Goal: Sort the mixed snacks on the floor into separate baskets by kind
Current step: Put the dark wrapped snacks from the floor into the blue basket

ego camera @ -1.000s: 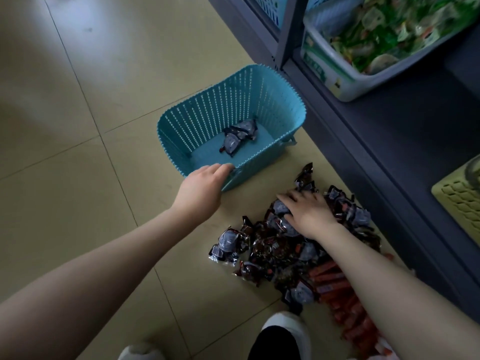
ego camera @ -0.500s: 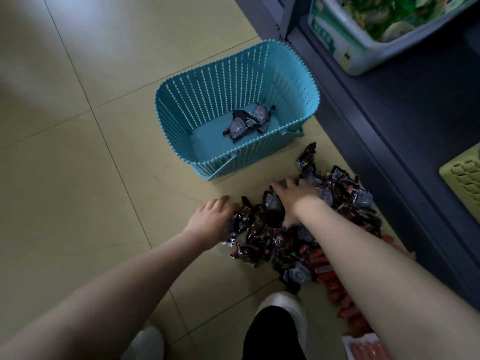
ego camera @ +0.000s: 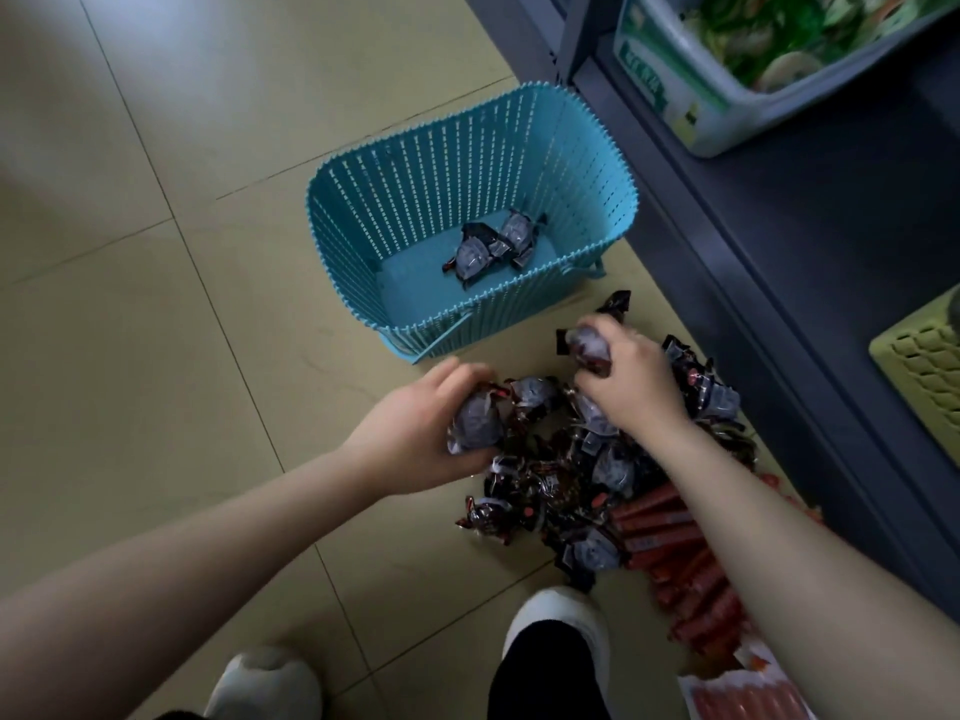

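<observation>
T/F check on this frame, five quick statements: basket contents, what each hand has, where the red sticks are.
1. The blue basket already holds a few dark snack packets. True.
2. The left hand is gripping the basket rim. False: it is down at the pile, closed on a dark packet.
3. The right hand holds a dark packet. True.
4. The red sausage sticks lie inside the blue basket. False: they are on the floor, at the near end of the pile under the right forearm.
5. The basket stands on the dark shelf. False: it stands on the tiled floor beside the shelf.
</observation>
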Motion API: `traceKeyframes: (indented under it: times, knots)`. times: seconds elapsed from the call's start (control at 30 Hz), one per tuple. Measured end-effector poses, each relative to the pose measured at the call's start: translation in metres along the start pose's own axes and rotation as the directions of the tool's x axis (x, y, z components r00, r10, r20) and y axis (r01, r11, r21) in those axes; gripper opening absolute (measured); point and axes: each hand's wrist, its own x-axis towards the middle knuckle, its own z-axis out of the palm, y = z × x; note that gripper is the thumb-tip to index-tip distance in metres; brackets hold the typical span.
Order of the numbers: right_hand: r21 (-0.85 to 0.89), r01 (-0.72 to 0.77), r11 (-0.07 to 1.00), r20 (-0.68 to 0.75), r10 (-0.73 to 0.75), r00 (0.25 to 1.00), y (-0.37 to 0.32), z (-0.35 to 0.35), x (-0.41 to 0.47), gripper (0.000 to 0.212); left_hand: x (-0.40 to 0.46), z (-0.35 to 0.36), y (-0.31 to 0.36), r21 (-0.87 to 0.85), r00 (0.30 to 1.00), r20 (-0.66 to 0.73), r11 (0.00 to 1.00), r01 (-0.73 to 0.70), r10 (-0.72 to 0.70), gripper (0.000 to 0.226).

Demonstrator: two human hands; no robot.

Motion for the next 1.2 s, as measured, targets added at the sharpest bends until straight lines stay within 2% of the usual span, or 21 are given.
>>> traceKeyframes:
  times: [0.07,0.1,0.2,0.3,0.37,0.43,0.5,0.53,0.6,0.63,0.7,0.73,0.77,0.8,0.87,0.93,1.0,1.1,1.2]
  knots:
    - [0.171,0.027,0.985,-0.086,-0.012,0.996,-0.019,-0.027,0.000,0.049,0.011,-0.034,0.014,-0.006,0.981,-0.173,0.996,-0.090,0.088,0.056]
    - [0.240,0.048,0.970,-0.120,-0.020,0.993,-0.030,-0.040,0.001,0.048,0.018,-0.048,0.019,-0.003,0.962,-0.264,0.997,-0.081,0.077,0.056]
    - [0.403,0.081,0.912,-0.189,-0.003,0.982,-0.064,-0.065,0.014,0.044,0.045,-0.070,0.015,-0.073,0.889,-0.433,0.989,0.131,-0.150,0.064]
    - [0.483,-0.014,0.875,-0.124,0.084,0.989,-0.097,-0.071,0.041,0.048,0.070,-0.070,-0.003,-0.173,0.846,-0.334,0.909,0.378,-0.415,0.066]
    - [0.518,-0.115,0.848,-0.034,0.154,0.987,-0.111,-0.068,0.058,0.048,0.075,-0.063,-0.010,-0.107,0.836,-0.245,0.871,0.480,-0.491,0.060]
    - [0.503,-0.166,0.848,0.016,0.183,0.983,-0.117,-0.061,0.071,0.041,0.067,-0.056,-0.009,-0.018,0.841,-0.330,0.894,0.448,-0.428,0.044]
    - [0.405,-0.189,0.895,0.059,0.181,0.982,-0.117,-0.055,0.082,0.042,0.050,-0.053,-0.001,0.134,0.864,-0.485,0.966,0.223,-0.132,0.031]
    - [0.344,-0.193,0.919,0.090,0.172,0.981,-0.115,-0.053,0.085,0.043,0.040,-0.051,0.001,0.214,0.870,-0.493,0.973,0.082,0.035,0.027]
    - [0.244,-0.136,0.960,0.077,0.121,0.990,-0.105,-0.050,0.084,0.039,0.023,-0.038,-0.001,0.309,0.888,-0.356,0.933,-0.182,0.291,0.021]
    - [0.216,-0.054,0.975,-0.001,0.056,0.998,-0.098,-0.051,0.079,0.032,0.016,-0.030,-0.004,0.305,0.904,-0.264,0.918,-0.253,0.336,0.020]
    - [0.145,0.135,0.980,-0.220,-0.101,0.970,-0.078,-0.050,0.059,0.017,0.008,-0.006,-0.014,0.262,0.950,-0.097,0.928,-0.265,0.298,0.021]
    - [0.112,0.185,0.976,-0.292,-0.146,0.945,-0.064,-0.047,0.047,0.012,0.006,0.007,-0.018,0.254,0.971,-0.031,0.941,-0.223,0.239,0.025]
    - [0.087,0.190,0.978,-0.302,-0.155,0.940,-0.049,-0.041,0.037,0.010,0.006,0.020,-0.020,0.245,0.987,0.040,0.956,-0.159,0.154,0.033]
    - [0.059,0.159,0.986,-0.255,-0.139,0.957,-0.032,-0.034,0.027,0.010,0.008,0.033,-0.021,0.239,0.992,0.117,0.968,-0.081,0.054,0.043]
    - [-0.044,0.062,0.997,-0.075,-0.065,0.995,0.000,-0.017,0.011,0.014,0.014,0.056,-0.021,0.312,0.940,0.313,0.950,0.033,-0.135,0.067]
    - [-0.165,0.012,0.986,0.062,-0.001,0.998,0.024,-0.004,0.000,0.021,0.022,0.073,-0.020,0.444,0.883,0.417,0.896,0.008,-0.215,0.079]
    - [-0.268,-0.002,0.964,0.140,0.041,0.989,0.037,0.003,-0.009,0.030,0.028,0.087,-0.020,0.524,0.865,0.434,0.851,-0.016,-0.251,0.081]
    - [-0.369,0.006,0.930,0.244,0.091,0.965,0.048,0.015,-0.018,0.059,0.033,0.094,-0.022,0.614,0.882,0.391,0.789,-0.038,-0.262,0.072]
    - [-0.397,0.020,0.917,0.311,0.114,0.943,0.049,0.027,-0.021,0.082,0.037,0.090,-0.025,0.583,0.859,0.412,0.813,0.009,-0.305,0.070]
